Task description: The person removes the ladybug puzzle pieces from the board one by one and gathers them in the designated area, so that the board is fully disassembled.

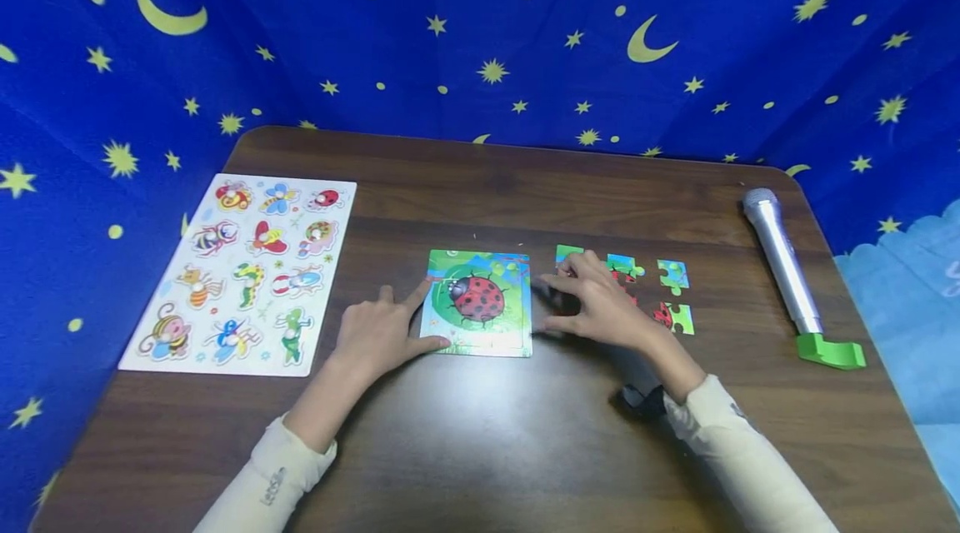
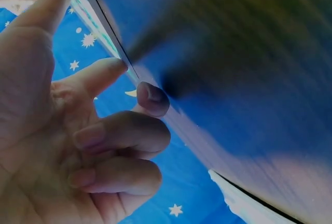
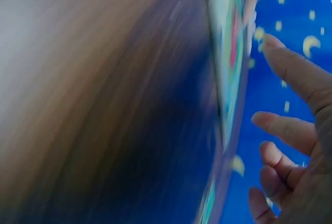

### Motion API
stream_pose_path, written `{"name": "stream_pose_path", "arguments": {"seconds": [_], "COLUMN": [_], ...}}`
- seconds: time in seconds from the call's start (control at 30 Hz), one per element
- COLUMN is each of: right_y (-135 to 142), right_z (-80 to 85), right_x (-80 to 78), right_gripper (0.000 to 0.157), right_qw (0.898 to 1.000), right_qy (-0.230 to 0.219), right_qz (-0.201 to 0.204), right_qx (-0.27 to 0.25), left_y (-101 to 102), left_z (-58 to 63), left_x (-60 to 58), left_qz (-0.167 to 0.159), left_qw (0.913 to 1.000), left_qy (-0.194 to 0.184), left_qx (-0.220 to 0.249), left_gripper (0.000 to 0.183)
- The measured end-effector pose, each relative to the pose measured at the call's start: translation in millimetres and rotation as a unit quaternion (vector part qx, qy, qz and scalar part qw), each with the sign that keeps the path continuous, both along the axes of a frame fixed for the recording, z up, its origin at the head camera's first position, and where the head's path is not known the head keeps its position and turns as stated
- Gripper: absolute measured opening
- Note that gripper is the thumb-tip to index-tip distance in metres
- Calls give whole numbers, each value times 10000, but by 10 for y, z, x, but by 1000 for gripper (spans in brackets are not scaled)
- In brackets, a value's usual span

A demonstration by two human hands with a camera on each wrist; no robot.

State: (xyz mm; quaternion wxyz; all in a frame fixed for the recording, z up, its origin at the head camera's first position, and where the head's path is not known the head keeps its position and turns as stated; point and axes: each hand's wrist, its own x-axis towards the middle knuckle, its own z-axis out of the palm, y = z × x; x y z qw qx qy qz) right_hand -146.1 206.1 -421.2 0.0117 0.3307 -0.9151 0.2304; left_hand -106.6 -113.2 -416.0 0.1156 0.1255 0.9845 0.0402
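A square ladybug puzzle board (image 1: 487,341) lies near the middle of the table. At its left edge my left hand (image 1: 372,339) touches it with the outstretched index finger and thumb; the left wrist view shows the other fingers bent inward, holding nothing. My right hand (image 1: 603,304) hovers just right of the board, thumb and fingers spread apart with nothing between them. Under and beyond it lie several loose jigsaw pieces, among them a blue-green piece (image 1: 675,275) and a red-and-green piece (image 1: 682,319). The right hand partly covers the nearer pieces.
On the left lies a white insect peg board (image 1: 288,329). A silver toy microphone (image 1: 783,258) with a green end rests at the right. A small black object (image 1: 639,398) is by the right wrist. Behind the brown table (image 1: 480,466) hangs a blue starry cloth (image 1: 450,33).
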Motion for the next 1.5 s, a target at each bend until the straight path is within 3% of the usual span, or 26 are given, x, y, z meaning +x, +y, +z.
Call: {"name": "stream_pose_path", "arguments": {"seconds": [0.17,0.4,0.77,1.0,1.23,1.5], "right_y": [-580,-1072,-1232,-1356,-1464,-1549], "right_z": [-34,-95,-92,-140,-154,-190], "right_x": [-32,4,90,148,214,239], "right_gripper": [63,53,46,48,49,46], "right_qw": [9996,9988,9943,9859,9774,9760], "right_qy": [-53,247,563,713,387,225], "right_qz": [227,-12,-695,-1398,-2015,-2145], "right_qx": [166,427,576,580,511,297], "left_y": [31,109,159,140,107,60], "left_z": [-25,-20,-17,-34,-54,-79], "left_x": [2,26,35,37,37,45], "left_qz": [25,31,57,8,-3,38], "left_qw": [10000,9997,9994,9993,9993,9995], "left_qy": [30,220,295,365,367,326], "left_qx": [-31,-97,-192,-121,-97,-38], "left_gripper": [101,100,101,101,101,101]}}
